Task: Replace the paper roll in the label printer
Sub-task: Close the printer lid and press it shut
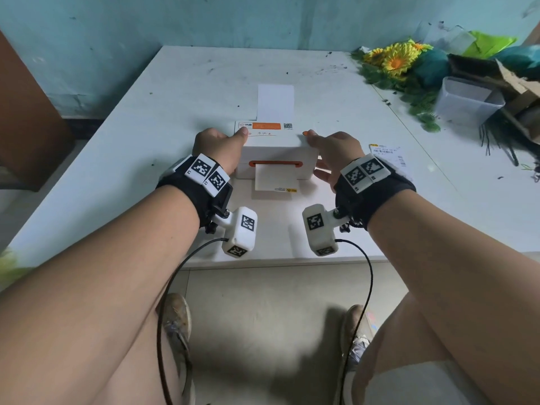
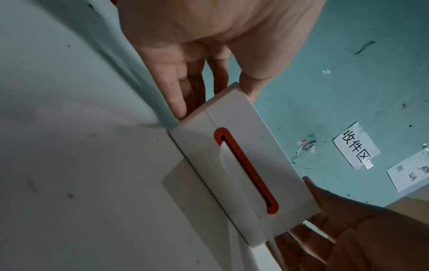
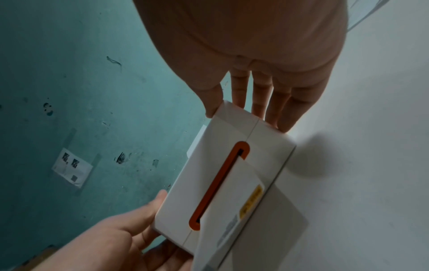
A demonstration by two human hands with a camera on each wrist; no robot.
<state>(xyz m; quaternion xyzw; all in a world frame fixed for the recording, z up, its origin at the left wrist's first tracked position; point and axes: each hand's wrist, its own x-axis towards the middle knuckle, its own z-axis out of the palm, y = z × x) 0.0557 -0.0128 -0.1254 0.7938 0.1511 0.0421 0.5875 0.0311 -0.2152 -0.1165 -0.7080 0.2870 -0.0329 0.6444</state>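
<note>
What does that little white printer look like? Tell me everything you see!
The label printer is a small white plastic-looking box sitting flat on the white table. Its front has an orange-rimmed slot with a white label sticking out. An orange-and-white sticker lies on top, and a paper strip runs out behind. The left hand and right hand touch its two sides, thumbs on top.

The white table (image 1: 175, 112) carries the label printer (image 1: 276, 152), paper strip (image 1: 276, 102) and printed slip (image 1: 387, 153).
</note>
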